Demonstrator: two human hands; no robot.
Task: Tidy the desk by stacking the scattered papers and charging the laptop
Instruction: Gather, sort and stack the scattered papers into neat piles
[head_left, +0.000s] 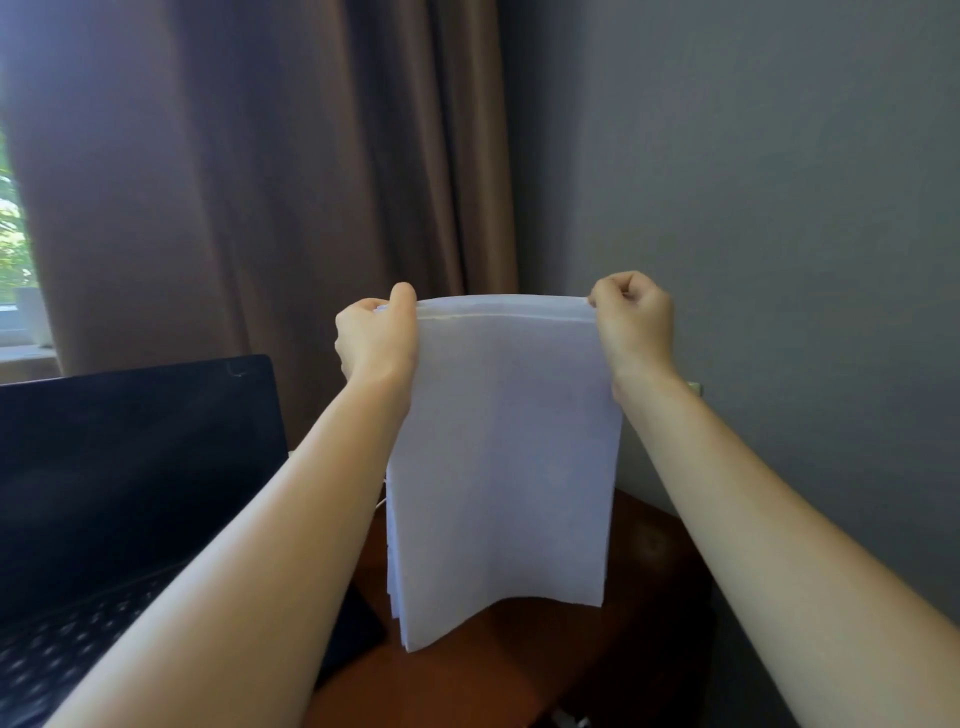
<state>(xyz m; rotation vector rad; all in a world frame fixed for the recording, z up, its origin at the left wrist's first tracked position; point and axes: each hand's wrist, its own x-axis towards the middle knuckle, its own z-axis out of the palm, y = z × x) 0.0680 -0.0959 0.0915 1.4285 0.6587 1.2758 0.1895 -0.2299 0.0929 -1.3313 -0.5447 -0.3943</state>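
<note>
The stack of papers (504, 457) hangs upright between the two hands, raised over the right part of the brown desk (524, 670). Its lower edge is curled, and whether it touches the wood cannot be told. The left hand (376, 338) pinches the top left corner, thumb over the upper edge and fingers behind the sheets. The right hand (634, 322) grips the top right corner with its fingers curled into a fist. Both forearms reach forward, bare, with the wrists level. The open laptop (130, 467), its screen dark, stands along the desk's left side, just beside the left forearm.
</note>
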